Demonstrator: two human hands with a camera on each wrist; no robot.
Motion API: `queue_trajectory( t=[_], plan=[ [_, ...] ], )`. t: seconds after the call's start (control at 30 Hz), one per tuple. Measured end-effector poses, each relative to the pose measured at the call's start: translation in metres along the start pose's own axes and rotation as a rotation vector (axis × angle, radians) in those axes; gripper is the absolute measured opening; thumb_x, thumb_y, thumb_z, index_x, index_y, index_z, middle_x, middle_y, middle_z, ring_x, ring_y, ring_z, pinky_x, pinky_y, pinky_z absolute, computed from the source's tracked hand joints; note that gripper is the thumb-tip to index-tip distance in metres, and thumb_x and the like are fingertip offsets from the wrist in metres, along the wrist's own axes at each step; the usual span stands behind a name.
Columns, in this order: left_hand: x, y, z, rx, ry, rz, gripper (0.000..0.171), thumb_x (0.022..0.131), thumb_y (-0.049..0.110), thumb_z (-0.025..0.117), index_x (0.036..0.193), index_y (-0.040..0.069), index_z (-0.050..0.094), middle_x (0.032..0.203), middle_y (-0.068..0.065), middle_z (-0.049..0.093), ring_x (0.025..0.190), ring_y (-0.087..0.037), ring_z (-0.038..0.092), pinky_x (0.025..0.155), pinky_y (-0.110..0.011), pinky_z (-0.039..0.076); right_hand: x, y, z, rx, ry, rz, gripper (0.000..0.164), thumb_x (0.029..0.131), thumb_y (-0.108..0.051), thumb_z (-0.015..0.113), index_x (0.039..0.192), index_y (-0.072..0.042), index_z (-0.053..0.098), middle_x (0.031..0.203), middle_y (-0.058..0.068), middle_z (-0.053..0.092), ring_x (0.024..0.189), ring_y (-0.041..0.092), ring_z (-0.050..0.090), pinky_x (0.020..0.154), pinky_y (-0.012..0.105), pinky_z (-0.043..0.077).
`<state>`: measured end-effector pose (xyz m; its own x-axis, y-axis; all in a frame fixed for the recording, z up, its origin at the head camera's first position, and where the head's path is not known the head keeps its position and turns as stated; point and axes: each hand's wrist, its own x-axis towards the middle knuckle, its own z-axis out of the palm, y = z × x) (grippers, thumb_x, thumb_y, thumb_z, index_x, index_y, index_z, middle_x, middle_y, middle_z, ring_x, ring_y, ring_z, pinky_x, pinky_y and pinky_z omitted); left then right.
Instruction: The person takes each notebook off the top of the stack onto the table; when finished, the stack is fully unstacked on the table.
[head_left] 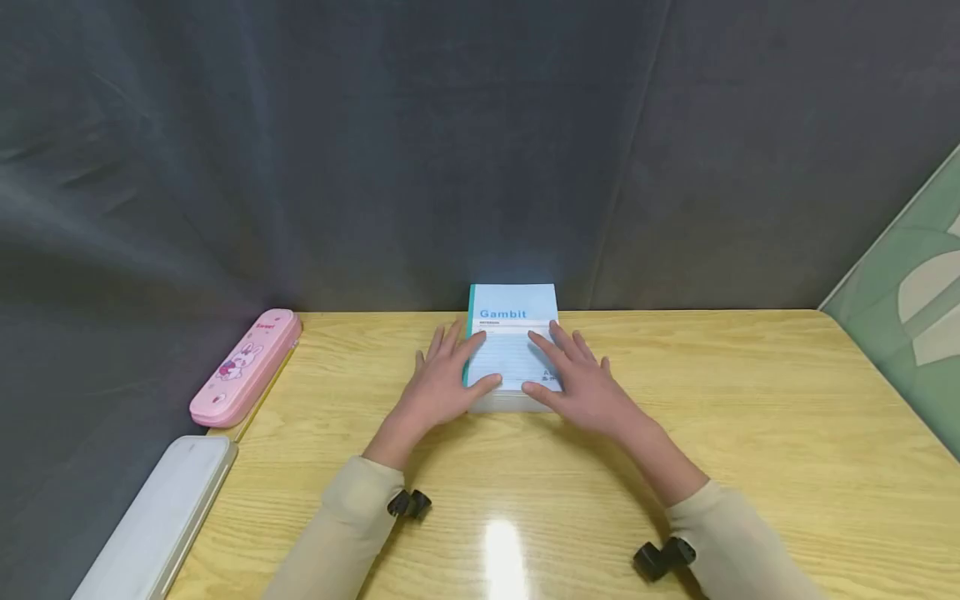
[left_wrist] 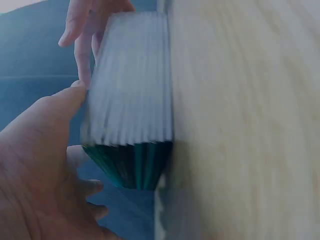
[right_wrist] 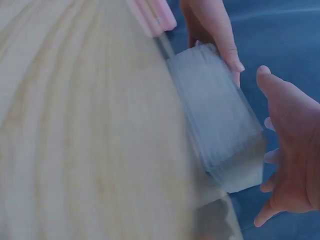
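A thick stack of notebooks (head_left: 510, 352) with light-blue covers lies at the table's far edge; the top cover reads "Gambit". My left hand (head_left: 438, 387) is spread over its left side, the thumb above the near part of the cover. Over the right side is my right hand (head_left: 588, 396), fingers spread and slightly bent. Page edges of the stack (left_wrist: 131, 80) and teal spines show in the left wrist view. There, the left thumb is by the top cover; whether it touches cannot be told. A gap separates the right hand (right_wrist: 295, 145) from the stack (right_wrist: 215, 107) in the right wrist view.
A pink pencil case (head_left: 246, 367) with a rabbit picture lies at the table's left edge. Nearer me is a long white case (head_left: 157, 517). A dark curtain (head_left: 465, 150) hangs behind the wooden table (head_left: 750, 433); a green patterned panel (head_left: 922, 308) stands at right.
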<state>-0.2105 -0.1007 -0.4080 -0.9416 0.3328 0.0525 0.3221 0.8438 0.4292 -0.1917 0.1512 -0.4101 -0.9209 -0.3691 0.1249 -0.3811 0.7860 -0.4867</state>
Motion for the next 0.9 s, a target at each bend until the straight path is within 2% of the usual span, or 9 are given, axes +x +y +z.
queue_trajectory(
  t=[0.1,0.23,0.3,0.5,0.63,0.77,0.9],
  plan=[
    [0.003,-0.007,0.006,-0.067,-0.019,-0.021,0.079,0.096,0.069,0.05,0.161,0.028,0.03,0.169,-0.012,0.008,0.154,-0.037,0.006,0.116,-0.068,0.022,0.002,0.004,0.009,0.032,-0.004,0.006,0.079,0.099,-0.063,0.051,0.162,-0.024,0.027,0.169,0.011,0.009,0.151,0.047,0.01,0.106,0.082,0.017],
    [0.006,-0.012,0.011,-0.179,-0.031,-0.046,0.08,0.097,0.068,0.049,0.162,0.03,0.025,0.169,-0.013,0.011,0.151,-0.038,0.02,0.114,-0.062,0.031,0.005,0.009,0.017,0.119,0.043,0.013,0.077,0.104,-0.056,0.047,0.164,-0.017,0.019,0.169,0.013,0.005,0.152,0.041,0.012,0.115,0.068,0.022],
    [0.008,-0.012,0.013,-0.23,-0.028,-0.054,0.08,0.097,0.067,0.05,0.163,0.03,0.024,0.168,-0.012,0.015,0.149,-0.037,0.025,0.115,-0.059,0.031,0.007,0.012,0.021,0.174,0.068,0.021,0.074,0.107,-0.048,0.045,0.164,-0.012,0.014,0.169,0.015,0.003,0.153,0.037,0.01,0.119,0.061,0.021],
    [0.011,-0.009,0.018,-0.334,0.014,-0.08,0.074,0.099,0.058,0.055,0.161,0.027,0.029,0.166,-0.007,0.025,0.15,-0.029,0.027,0.119,-0.051,0.03,0.012,0.013,0.028,0.299,0.128,0.05,0.064,0.11,-0.02,0.038,0.161,0.001,0.006,0.169,0.016,0.001,0.154,0.032,0.002,0.123,0.053,0.011],
    [0.012,-0.006,0.02,-0.39,0.042,-0.1,0.069,0.102,0.05,0.056,0.16,0.024,0.032,0.164,-0.007,0.029,0.149,-0.029,0.028,0.119,-0.05,0.03,0.013,0.011,0.031,0.416,0.137,0.14,0.065,0.109,-0.017,0.037,0.161,0.001,0.003,0.168,0.017,0.002,0.154,0.033,0.003,0.124,0.051,0.008],
    [0.013,-0.003,0.022,-0.44,0.046,-0.125,0.074,0.103,0.045,0.056,0.163,0.018,0.023,0.165,-0.009,0.028,0.149,-0.032,0.028,0.119,-0.05,0.029,0.012,0.011,0.033,0.507,0.129,0.222,0.065,0.11,-0.02,0.036,0.162,-0.003,0.001,0.168,0.017,0.004,0.154,0.032,0.004,0.124,0.05,0.007],
    [0.013,-0.001,0.023,-0.468,0.055,-0.153,0.081,0.102,0.043,0.057,0.164,0.013,0.014,0.165,-0.012,0.025,0.149,-0.034,0.027,0.119,-0.05,0.029,0.012,0.01,0.033,0.586,0.115,0.248,0.066,0.11,-0.021,0.036,0.163,-0.007,0.0,0.169,0.013,0.002,0.154,0.029,0.002,0.125,0.047,0.006]
  ],
)
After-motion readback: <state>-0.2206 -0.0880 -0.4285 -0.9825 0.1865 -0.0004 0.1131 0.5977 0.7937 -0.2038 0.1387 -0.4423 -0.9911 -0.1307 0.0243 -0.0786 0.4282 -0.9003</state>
